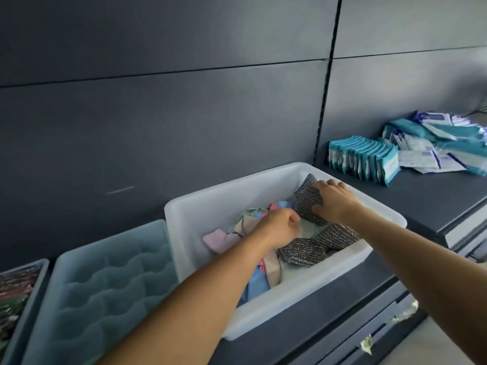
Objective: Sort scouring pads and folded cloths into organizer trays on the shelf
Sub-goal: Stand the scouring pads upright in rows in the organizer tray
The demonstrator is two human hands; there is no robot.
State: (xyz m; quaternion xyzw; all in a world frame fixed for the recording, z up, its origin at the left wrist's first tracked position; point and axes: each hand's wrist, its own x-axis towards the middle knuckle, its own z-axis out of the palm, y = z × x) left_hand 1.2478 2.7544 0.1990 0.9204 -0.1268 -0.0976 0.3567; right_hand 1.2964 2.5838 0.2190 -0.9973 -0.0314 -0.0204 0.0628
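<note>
A white plastic bin point(266, 185) on the dark shelf holds a jumble of pink, blue and beige folded cloths point(214, 239) and several silver-grey scouring pads point(303, 251). My right hand point(336, 200) is inside the bin at its far right corner, fingers closed around an upright scouring pad point(307, 200). My left hand point(280, 227) is in the middle of the bin with curled fingers pressed among the cloths; what it grips is hidden. To the left stands a pale blue organizer tray point(105, 280) with wavy dividers and nothing in it.
A second tray point(31, 291) at the far left edge holds dark red and green items. Teal and white packets point(366, 160) are stacked and scattered on the shelf at the right. Dark wall panels rise behind; the shelf's front edge point(421, 280) runs along the lower right.
</note>
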